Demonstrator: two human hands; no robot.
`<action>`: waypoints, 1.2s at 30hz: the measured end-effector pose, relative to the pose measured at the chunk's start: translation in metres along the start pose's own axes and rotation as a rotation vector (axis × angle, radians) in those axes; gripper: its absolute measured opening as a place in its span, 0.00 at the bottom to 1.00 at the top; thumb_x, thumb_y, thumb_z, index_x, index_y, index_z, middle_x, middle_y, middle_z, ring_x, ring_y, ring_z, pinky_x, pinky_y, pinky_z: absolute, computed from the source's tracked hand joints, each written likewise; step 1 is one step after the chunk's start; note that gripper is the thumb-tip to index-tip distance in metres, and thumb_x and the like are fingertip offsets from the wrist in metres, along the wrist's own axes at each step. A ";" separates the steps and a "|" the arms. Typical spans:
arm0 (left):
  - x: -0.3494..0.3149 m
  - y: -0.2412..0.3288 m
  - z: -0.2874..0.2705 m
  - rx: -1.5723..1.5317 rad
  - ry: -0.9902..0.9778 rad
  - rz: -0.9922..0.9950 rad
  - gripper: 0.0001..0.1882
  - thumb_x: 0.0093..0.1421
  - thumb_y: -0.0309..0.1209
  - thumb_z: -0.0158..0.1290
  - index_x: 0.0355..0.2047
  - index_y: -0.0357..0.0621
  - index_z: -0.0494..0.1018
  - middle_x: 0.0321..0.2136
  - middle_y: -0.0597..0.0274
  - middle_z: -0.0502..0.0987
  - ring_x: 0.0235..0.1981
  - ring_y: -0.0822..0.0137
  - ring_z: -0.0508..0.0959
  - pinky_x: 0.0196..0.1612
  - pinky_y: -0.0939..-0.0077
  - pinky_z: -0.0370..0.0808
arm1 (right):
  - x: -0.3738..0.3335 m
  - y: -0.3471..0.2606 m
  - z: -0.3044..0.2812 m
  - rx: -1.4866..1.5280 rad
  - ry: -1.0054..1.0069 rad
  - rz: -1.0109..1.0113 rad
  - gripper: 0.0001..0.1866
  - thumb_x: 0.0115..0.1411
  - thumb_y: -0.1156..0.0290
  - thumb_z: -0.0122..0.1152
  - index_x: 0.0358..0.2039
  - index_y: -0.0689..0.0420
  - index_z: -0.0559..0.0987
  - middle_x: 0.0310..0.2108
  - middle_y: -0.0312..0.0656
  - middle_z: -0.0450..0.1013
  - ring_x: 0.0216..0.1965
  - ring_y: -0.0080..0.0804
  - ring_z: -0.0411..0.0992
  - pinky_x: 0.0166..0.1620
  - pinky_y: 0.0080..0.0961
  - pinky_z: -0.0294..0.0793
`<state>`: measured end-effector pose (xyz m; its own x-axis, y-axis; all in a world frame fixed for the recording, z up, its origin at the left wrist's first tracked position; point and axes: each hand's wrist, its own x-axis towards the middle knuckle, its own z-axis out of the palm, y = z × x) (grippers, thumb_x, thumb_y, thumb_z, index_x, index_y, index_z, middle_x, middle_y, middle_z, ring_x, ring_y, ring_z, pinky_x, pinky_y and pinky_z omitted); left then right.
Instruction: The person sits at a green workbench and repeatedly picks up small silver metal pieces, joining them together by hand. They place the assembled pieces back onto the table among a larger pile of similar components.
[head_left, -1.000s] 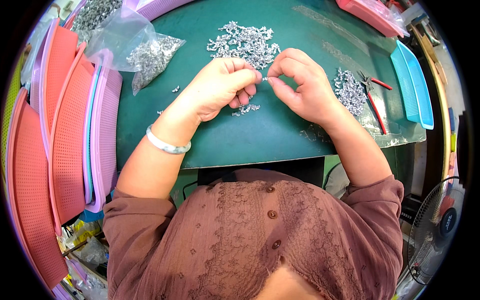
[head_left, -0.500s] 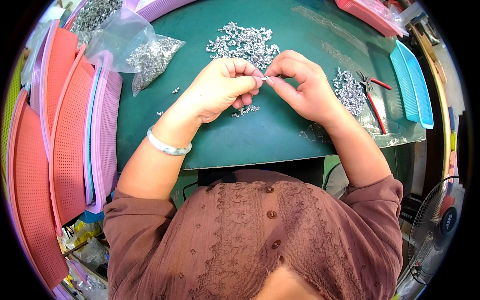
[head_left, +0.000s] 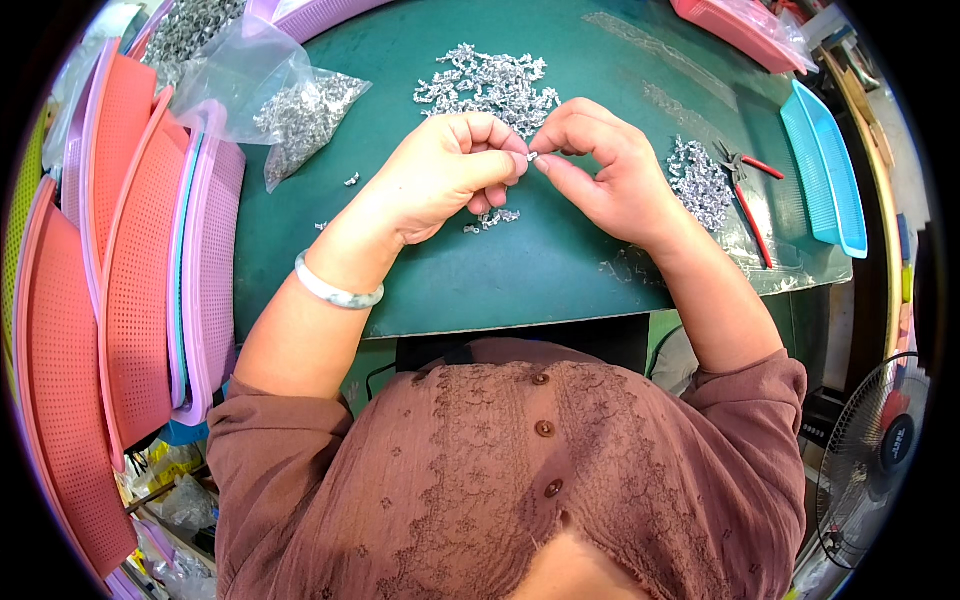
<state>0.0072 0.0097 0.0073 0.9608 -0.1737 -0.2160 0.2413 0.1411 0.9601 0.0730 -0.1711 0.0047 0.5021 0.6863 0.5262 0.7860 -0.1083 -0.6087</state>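
Above the green table, my left hand (head_left: 455, 170) and my right hand (head_left: 605, 165) meet fingertip to fingertip. Both are closed in a pinch on one small silver metal piece (head_left: 532, 157); its exact kind is too small to tell. Just beyond the fingers spreads a large heap of similar silver pieces (head_left: 485, 82). A few more loose pieces (head_left: 492, 221) lie under my left fingers. To the right of my right hand sits a second pile of silver pieces (head_left: 700, 185), beside red-handled pliers (head_left: 752, 212).
A clear plastic bag of metal pieces (head_left: 310, 115) lies at the back left. Stacked red and purple perforated baskets (head_left: 140, 270) line the left side. A blue basket (head_left: 825, 170) stands at the right edge, a pink basket (head_left: 735, 30) at the far right, and a fan (head_left: 880, 450) lower right.
Both hands stay almost in place. The small metal piece between the fingertips has shifted or turned slightly, and my right fingers have moved a little upward.
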 end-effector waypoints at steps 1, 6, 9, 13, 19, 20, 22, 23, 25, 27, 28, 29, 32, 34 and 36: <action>0.000 0.000 0.000 -0.019 0.010 0.005 0.05 0.52 0.24 0.51 0.31 0.37 0.71 0.21 0.65 0.72 0.19 0.78 0.70 0.20 0.88 0.67 | 0.000 -0.001 0.000 0.004 0.002 0.019 0.04 0.46 0.78 0.58 0.25 0.59 0.74 0.26 0.42 0.70 0.30 0.38 0.70 0.34 0.27 0.69; 0.001 -0.002 -0.004 -0.179 0.063 0.003 0.04 0.55 0.25 0.47 0.31 0.40 0.69 0.23 0.65 0.72 0.21 0.77 0.71 0.22 0.87 0.68 | -0.005 0.004 0.003 -0.011 -0.240 -0.054 0.06 0.44 0.74 0.61 0.25 0.58 0.74 0.24 0.42 0.67 0.30 0.41 0.68 0.35 0.32 0.68; 0.003 -0.001 -0.006 -0.262 0.031 0.016 0.05 0.54 0.23 0.44 0.31 0.40 0.69 0.25 0.62 0.73 0.23 0.74 0.73 0.25 0.86 0.70 | -0.006 -0.001 0.007 -0.058 -0.311 -0.092 0.06 0.44 0.71 0.61 0.24 0.57 0.75 0.26 0.42 0.67 0.32 0.42 0.67 0.36 0.33 0.68; 0.002 0.001 -0.006 -0.287 0.022 0.019 0.07 0.52 0.21 0.42 0.31 0.39 0.69 0.26 0.61 0.73 0.24 0.74 0.73 0.26 0.85 0.71 | -0.007 -0.001 0.010 -0.110 -0.337 -0.128 0.05 0.45 0.72 0.60 0.24 0.57 0.75 0.26 0.41 0.67 0.32 0.41 0.67 0.35 0.33 0.68; 0.000 -0.002 -0.004 -0.132 0.083 0.001 0.05 0.54 0.24 0.46 0.31 0.40 0.70 0.24 0.64 0.73 0.22 0.77 0.72 0.23 0.88 0.68 | -0.005 0.004 0.006 -0.059 -0.217 -0.065 0.04 0.45 0.75 0.59 0.24 0.57 0.74 0.24 0.40 0.67 0.30 0.40 0.67 0.33 0.32 0.68; 0.001 -0.003 -0.004 -0.098 0.079 0.009 0.05 0.55 0.25 0.47 0.31 0.40 0.70 0.24 0.65 0.73 0.21 0.77 0.71 0.22 0.88 0.67 | -0.004 0.004 0.004 -0.054 -0.193 -0.056 0.04 0.46 0.75 0.59 0.24 0.58 0.74 0.23 0.40 0.67 0.29 0.40 0.67 0.33 0.31 0.68; 0.003 -0.005 -0.006 -0.029 0.072 0.025 0.05 0.56 0.27 0.48 0.32 0.40 0.70 0.22 0.66 0.72 0.20 0.78 0.70 0.20 0.89 0.65 | -0.003 0.003 0.002 -0.043 -0.144 -0.040 0.03 0.46 0.75 0.59 0.24 0.58 0.74 0.23 0.40 0.68 0.29 0.39 0.68 0.33 0.31 0.68; 0.002 -0.004 -0.005 -0.006 0.077 0.000 0.05 0.56 0.28 0.48 0.31 0.40 0.71 0.22 0.67 0.72 0.19 0.79 0.70 0.19 0.89 0.64 | -0.002 0.003 0.002 -0.038 -0.118 -0.037 0.03 0.47 0.75 0.59 0.24 0.58 0.74 0.24 0.40 0.68 0.29 0.39 0.68 0.33 0.30 0.68; 0.000 -0.001 -0.003 0.040 0.087 -0.050 0.05 0.56 0.29 0.49 0.31 0.40 0.71 0.21 0.67 0.72 0.17 0.79 0.69 0.17 0.90 0.63 | -0.002 0.003 0.000 -0.053 -0.084 -0.039 0.03 0.47 0.75 0.59 0.24 0.58 0.74 0.24 0.41 0.69 0.29 0.39 0.68 0.33 0.30 0.68; 0.000 0.001 -0.003 0.048 0.026 -0.098 0.05 0.57 0.29 0.49 0.29 0.40 0.72 0.20 0.67 0.72 0.17 0.80 0.69 0.17 0.90 0.63 | -0.001 0.002 0.000 -0.057 -0.057 -0.045 0.03 0.46 0.76 0.59 0.24 0.58 0.74 0.24 0.41 0.69 0.29 0.39 0.69 0.33 0.30 0.68; -0.001 0.001 -0.003 0.051 -0.003 -0.122 0.06 0.57 0.29 0.49 0.28 0.41 0.72 0.20 0.67 0.72 0.17 0.80 0.69 0.17 0.90 0.63 | -0.001 0.002 0.000 -0.052 -0.048 -0.051 0.03 0.46 0.76 0.59 0.24 0.58 0.74 0.24 0.41 0.69 0.29 0.39 0.69 0.33 0.29 0.69; -0.001 0.001 -0.002 0.047 -0.002 -0.115 0.06 0.55 0.29 0.50 0.28 0.40 0.72 0.20 0.67 0.72 0.17 0.80 0.69 0.17 0.89 0.63 | -0.001 0.002 0.000 -0.048 -0.039 -0.057 0.03 0.46 0.76 0.59 0.24 0.59 0.74 0.24 0.41 0.69 0.29 0.39 0.69 0.33 0.29 0.69; -0.001 0.000 -0.001 0.039 -0.001 -0.092 0.06 0.52 0.29 0.51 0.26 0.40 0.73 0.19 0.67 0.71 0.17 0.79 0.69 0.18 0.88 0.65 | -0.001 0.002 0.000 -0.046 -0.020 -0.071 0.04 0.46 0.77 0.59 0.24 0.59 0.74 0.25 0.42 0.70 0.30 0.39 0.69 0.33 0.28 0.69; -0.001 -0.001 -0.002 0.042 -0.002 -0.075 0.05 0.52 0.29 0.51 0.26 0.40 0.73 0.19 0.67 0.71 0.17 0.79 0.69 0.18 0.88 0.65 | -0.001 0.002 0.000 -0.036 -0.019 -0.068 0.04 0.45 0.78 0.59 0.24 0.59 0.74 0.25 0.42 0.70 0.30 0.39 0.70 0.33 0.28 0.69; -0.001 -0.001 -0.001 0.038 -0.002 -0.064 0.05 0.52 0.28 0.51 0.27 0.40 0.73 0.19 0.67 0.71 0.18 0.79 0.69 0.19 0.88 0.65 | -0.001 0.001 -0.001 -0.025 -0.020 -0.056 0.04 0.45 0.78 0.59 0.24 0.60 0.74 0.25 0.42 0.70 0.30 0.38 0.70 0.33 0.27 0.69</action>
<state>0.0065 0.0110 0.0062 0.9433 -0.1835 -0.2766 0.2966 0.0921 0.9505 0.0739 -0.1723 0.0037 0.4501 0.7059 0.5470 0.8215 -0.0871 -0.5636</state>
